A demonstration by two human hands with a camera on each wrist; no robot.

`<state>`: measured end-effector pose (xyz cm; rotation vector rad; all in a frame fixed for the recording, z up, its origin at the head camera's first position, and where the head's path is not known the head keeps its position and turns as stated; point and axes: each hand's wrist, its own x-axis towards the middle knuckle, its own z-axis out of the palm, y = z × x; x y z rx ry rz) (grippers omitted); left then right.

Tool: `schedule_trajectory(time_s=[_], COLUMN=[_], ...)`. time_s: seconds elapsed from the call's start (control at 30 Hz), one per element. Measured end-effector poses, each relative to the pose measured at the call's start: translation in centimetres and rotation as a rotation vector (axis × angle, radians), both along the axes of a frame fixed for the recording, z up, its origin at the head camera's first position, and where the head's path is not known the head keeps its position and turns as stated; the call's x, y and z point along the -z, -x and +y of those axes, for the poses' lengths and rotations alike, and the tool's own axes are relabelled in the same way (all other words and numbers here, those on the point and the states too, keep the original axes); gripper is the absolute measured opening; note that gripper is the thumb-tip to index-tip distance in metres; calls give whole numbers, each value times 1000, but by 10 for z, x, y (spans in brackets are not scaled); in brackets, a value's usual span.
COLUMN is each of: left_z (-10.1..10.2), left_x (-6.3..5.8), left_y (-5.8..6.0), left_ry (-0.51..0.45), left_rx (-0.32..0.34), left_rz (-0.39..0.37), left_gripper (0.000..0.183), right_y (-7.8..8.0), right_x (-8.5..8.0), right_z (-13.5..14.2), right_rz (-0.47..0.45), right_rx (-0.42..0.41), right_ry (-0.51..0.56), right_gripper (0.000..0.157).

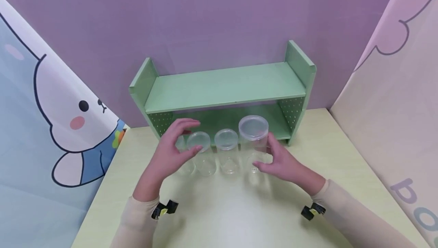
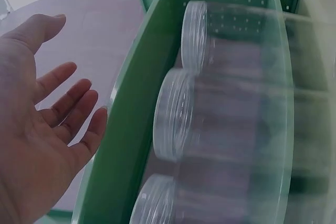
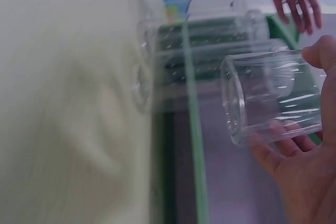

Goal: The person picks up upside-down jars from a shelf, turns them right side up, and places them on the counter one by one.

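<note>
A clear plastic jar [image 1: 253, 128] with a round lid is gripped by my right hand [image 1: 282, 160], fingers and thumb around its side; in the right wrist view the jar [image 3: 273, 98] looks raised above the tabletop. Left of it, three more clear lidded jars stand in a row: one beside it [image 1: 226, 143], a second [image 1: 202, 156], and a third partly hidden behind my left hand [image 1: 171, 147]. That hand hovers over the left end of the row with fingers spread and slightly bent. The left wrist view shows nothing in its palm [image 2: 47, 108].
Behind the jars stands a green two-level shelf [image 1: 226, 86] with raised side panels and dotted lower sides. A pale wooden table [image 1: 226, 217] lies beneath. A purple backdrop [image 1: 219, 16] rises behind, with printed cloths at left [image 1: 20, 145] and right [image 1: 393, 126].
</note>
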<state>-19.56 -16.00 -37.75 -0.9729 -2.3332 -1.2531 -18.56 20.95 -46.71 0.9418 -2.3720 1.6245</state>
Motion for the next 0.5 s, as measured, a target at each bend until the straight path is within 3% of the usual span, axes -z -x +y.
schedule_trajectory(time_s=[0.27, 0.5], left_z=[-16, -20], left_x=[2, 3], left_y=[0, 0], left_ry=[28, 31], left_rx=[-53, -62], left_rz=[10, 20], left_gripper=[59, 57], right_y=[19, 29], right_x=[13, 18], right_z=[0, -1], right_rz=[-18, -33], right_rx=[89, 103], right_ry=[-23, -21], right_gripper=[100, 99])
